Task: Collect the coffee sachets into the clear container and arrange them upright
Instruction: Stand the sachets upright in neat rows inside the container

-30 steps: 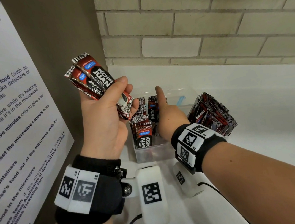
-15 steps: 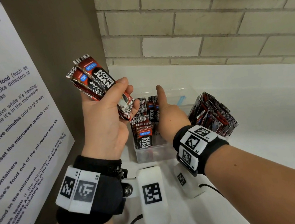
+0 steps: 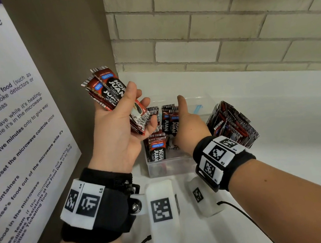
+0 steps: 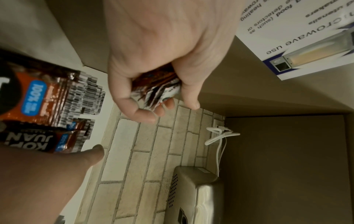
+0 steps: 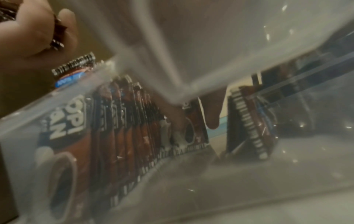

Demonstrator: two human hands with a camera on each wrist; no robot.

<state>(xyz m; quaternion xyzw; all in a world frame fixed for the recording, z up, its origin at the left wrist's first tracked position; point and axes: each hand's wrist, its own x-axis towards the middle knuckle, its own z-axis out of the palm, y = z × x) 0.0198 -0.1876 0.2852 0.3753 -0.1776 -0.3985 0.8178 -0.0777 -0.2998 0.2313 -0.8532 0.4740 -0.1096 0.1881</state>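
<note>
A clear container stands on the white counter, and red-and-black coffee sachets stand upright along its left side. My left hand is raised above its left edge and grips a bundle of sachets, which shows from below as sachet ends. My right hand reaches down into the container with its thumb pointing up. Seen through the wall, its straight fingers rest against the end of the upright row. A loose pile of sachets lies just right of the container.
A brown panel with a printed microwave notice rises close on the left. The brick wall runs behind the white counter. The left wrist view shows a metal appliance and a white cable by the wall.
My left hand with its bundle has drifted slightly down and right toward the container. My right hand has shifted a little to the right inside it.
</note>
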